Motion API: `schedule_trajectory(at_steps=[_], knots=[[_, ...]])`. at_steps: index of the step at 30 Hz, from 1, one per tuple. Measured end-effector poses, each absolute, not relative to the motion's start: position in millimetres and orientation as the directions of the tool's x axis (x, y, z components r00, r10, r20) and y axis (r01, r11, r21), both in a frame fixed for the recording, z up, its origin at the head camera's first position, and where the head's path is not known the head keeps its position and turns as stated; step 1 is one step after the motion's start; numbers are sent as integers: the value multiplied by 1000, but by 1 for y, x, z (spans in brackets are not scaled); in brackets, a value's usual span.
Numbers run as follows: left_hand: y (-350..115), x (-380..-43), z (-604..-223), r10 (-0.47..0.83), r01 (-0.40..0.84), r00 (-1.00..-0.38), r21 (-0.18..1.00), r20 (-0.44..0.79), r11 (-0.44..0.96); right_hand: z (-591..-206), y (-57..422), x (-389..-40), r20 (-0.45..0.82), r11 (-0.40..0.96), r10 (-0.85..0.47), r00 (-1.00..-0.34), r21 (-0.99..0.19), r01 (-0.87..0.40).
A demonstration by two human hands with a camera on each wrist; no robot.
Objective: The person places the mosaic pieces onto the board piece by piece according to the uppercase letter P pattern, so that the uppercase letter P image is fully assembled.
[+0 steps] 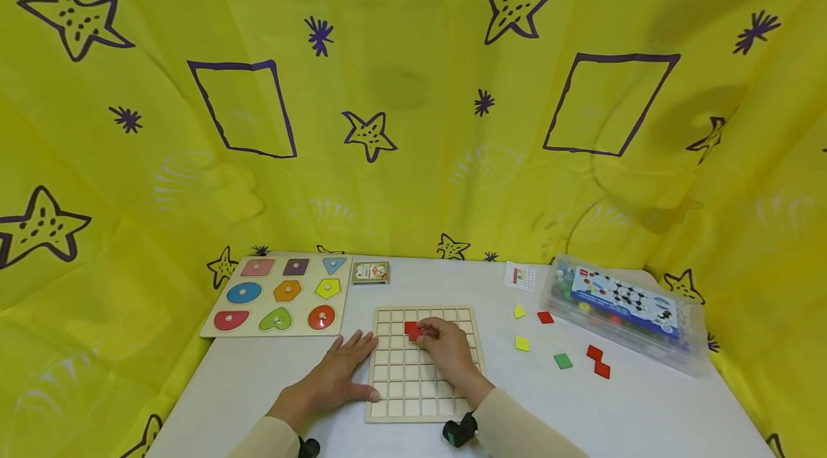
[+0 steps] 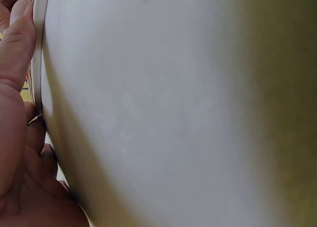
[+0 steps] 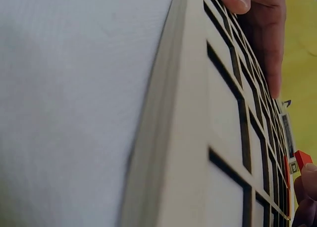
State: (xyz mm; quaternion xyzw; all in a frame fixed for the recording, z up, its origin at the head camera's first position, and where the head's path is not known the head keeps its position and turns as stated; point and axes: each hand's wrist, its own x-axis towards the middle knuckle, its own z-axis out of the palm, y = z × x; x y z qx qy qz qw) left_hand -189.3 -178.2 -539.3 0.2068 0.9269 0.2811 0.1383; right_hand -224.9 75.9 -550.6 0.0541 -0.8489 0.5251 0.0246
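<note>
A wooden grid board (image 1: 395, 409) lies on the white table, its square cells framed by thin ridges. My right hand (image 1: 450, 352) is over the board's upper middle and pinches a red square tile (image 1: 416, 334) between thumb and fingertips. Just behind that tile, another red tile (image 1: 410, 326) sits in the grid. In the right wrist view the held red tile (image 3: 303, 159) is tilted above the board surface. My left hand (image 1: 336, 377) rests with fingers spread along the board's left edge, the thumb (image 2: 19, 44) touching its rim.
Right of the board lie yellow tiles (image 1: 522, 344), a green tile (image 1: 563, 361) and red tiles (image 1: 602, 370). Behind them are a pattern card (image 1: 520, 276) and a clear plastic box (image 1: 623, 311). A shape puzzle (image 1: 278, 296) and a small card box (image 1: 371, 273) stand at the back left.
</note>
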Motion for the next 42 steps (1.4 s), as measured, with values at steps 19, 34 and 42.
schedule_trajectory(at_steps=[19, 34, 42], knots=[[-180, -190, -543, 453, 295, -880, 584, -141, 756, -550, 69, -221, 143, 535, -134, -981, -823, -193], [-179, -191, -542, 439, 282, -885, 573, -155, 769, -547, 69, -217, 166, 585, -154, -974, -779, -225], [-178, -190, -539, 463, 309, -878, 594, -122, 742, -548, 69, -218, 154, 615, -150, -977, -759, -214]])
